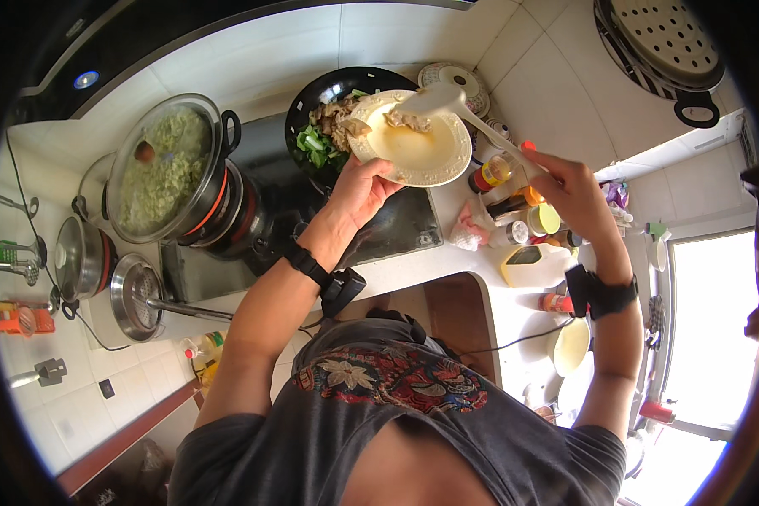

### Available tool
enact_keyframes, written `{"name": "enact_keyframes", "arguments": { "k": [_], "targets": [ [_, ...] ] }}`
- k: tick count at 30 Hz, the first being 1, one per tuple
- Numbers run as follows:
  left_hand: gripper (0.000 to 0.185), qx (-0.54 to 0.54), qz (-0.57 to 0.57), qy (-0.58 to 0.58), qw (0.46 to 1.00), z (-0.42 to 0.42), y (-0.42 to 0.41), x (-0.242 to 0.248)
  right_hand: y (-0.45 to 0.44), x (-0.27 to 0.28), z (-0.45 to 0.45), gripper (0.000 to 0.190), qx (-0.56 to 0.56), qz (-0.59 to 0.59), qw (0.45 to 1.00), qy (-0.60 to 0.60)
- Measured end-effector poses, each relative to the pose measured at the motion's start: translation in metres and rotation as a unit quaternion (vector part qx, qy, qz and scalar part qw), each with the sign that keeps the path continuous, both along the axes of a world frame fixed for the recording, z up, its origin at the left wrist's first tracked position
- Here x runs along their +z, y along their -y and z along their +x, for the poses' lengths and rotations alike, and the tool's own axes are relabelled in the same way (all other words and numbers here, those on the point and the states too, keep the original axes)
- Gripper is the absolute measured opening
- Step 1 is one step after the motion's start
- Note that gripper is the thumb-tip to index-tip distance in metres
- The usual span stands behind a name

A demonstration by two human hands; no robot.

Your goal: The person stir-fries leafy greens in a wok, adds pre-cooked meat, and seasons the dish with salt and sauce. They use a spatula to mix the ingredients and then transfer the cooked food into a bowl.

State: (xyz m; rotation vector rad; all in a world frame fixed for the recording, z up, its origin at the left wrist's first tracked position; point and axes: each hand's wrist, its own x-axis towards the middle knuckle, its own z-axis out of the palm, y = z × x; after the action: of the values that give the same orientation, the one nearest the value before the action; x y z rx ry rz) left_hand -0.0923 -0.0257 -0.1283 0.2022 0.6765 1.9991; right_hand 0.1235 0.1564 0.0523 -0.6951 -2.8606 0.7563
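Note:
My left hand (368, 186) grips the near rim of a cream plate (439, 161), which is held over the right part of a black wok (316, 88). Some cooked meat pieces (408, 120) lie on the plate, with a little liquid. My right hand (569, 190) is closed on the handle of a pale spatula or ladle (496, 138), whose head is over the plate's far edge, touching or close above the meat. In the wok are green leafy vegetables (316, 147) and more browned meat (332, 123). The wok's right side is hidden by the plate.
At left stands a stacked steamer pot with a glass lid (161, 171), green food inside. Nearer are a lidded pan (79, 259) and a steel bowl with a strainer (136, 297). Sauce bottles (492, 174), a pink-white cloth (470, 228) and a white jug (537, 264) crowd the right counter.

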Motion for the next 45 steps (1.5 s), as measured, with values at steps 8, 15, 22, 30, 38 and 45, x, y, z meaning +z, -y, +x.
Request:
{"name": "enact_keyframes", "arguments": {
  "k": [8, 15, 22, 30, 38, 45],
  "targets": [
    [0.046, 0.012, -0.002, -0.001, 1.0, -0.002, 0.001, 0.005, 0.013, -0.012, 0.003, 0.038, 0.011, 0.058, 0.998, -0.008],
    [0.045, -0.022, -0.008, -0.004, 1.0, 0.004, 0.0, 0.005, 0.022, -0.022, -0.041, 0.037, 0.011, -0.03, 0.999, -0.014],
    [0.048, -0.029, 0.006, -0.016, 0.999, -0.004, 0.004, 0.002, 0.004, -0.008, -0.005, 0.037, 0.031, -0.072, 0.997, 0.005],
    [0.047, -0.038, -0.004, -0.011, 0.999, 0.003, 0.002, 0.004, 0.028, -0.025, -0.032, 0.035, 0.035, -0.121, 0.992, -0.024],
    [0.048, -0.03, -0.022, 0.006, 0.999, 0.014, 0.03, 0.003, -0.017, -0.078, -0.065, 0.039, -0.074, -0.154, 0.98, -0.098],
    [0.051, -0.015, -0.036, -0.037, 0.999, 0.016, 0.105, 0.017, 0.018, -0.15, -0.068, 0.039, -0.128, -0.216, 0.964, -0.088]
  ]
}}
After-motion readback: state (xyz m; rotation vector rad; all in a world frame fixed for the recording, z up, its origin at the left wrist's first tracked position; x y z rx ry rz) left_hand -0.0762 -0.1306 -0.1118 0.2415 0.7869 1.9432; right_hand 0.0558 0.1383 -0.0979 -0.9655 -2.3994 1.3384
